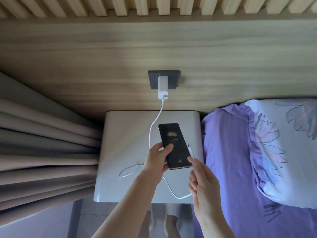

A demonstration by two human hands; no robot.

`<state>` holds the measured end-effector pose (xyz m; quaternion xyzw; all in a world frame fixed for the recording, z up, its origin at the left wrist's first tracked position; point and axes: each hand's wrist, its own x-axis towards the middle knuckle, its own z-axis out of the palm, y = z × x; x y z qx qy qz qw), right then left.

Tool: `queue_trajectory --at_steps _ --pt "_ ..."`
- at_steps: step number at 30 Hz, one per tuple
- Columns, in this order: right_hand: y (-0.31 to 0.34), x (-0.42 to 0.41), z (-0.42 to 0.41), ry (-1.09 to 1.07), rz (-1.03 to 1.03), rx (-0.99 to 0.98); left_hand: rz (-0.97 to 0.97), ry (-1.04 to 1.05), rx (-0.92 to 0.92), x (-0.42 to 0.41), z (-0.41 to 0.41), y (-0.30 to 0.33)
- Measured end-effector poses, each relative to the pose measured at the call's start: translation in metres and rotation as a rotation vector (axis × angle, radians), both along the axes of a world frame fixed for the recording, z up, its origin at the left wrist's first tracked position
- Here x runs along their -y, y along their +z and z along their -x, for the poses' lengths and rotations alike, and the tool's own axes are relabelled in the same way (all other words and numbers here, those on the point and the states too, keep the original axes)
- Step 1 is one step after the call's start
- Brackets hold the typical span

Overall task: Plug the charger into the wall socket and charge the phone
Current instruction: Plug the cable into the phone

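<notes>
White charger [163,87] fills wall socket [164,79]; left hand [157,159] grips phone [174,146].

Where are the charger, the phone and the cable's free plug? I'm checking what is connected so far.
charger [163,86], head view, middle of its white body in the socket.
phone [173,143], head view, middle of the dark screen.
cable's free plug [189,146], head view, its metal tip.

The left hand [157,158] covers the lower left edge of the phone [175,146], whose screen text is too small to read; the cable [155,124] vanishes behind that wrist, and both forearms and the feet are cut off at the bottom edge
</notes>
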<state>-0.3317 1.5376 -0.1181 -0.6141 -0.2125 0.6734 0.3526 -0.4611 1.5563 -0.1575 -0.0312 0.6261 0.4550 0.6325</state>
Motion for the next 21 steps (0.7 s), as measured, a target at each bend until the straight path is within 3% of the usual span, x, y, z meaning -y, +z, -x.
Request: queue_trajectory --at_steps 11,16,21 --pt "0.058 0.013 0.015 0.019 -0.317 0.057 -0.287 -0.180 0.015 0.005 0.032 0.077" --pt "0.072 0.019 0.028 0.090 -0.469 0.104 -0.367 0.044 0.035 0.005 0.033 0.092" --pt "0.070 0.022 0.043 0.250 -0.439 0.190 -0.342 0.287 0.044 0.004 0.051 0.089"
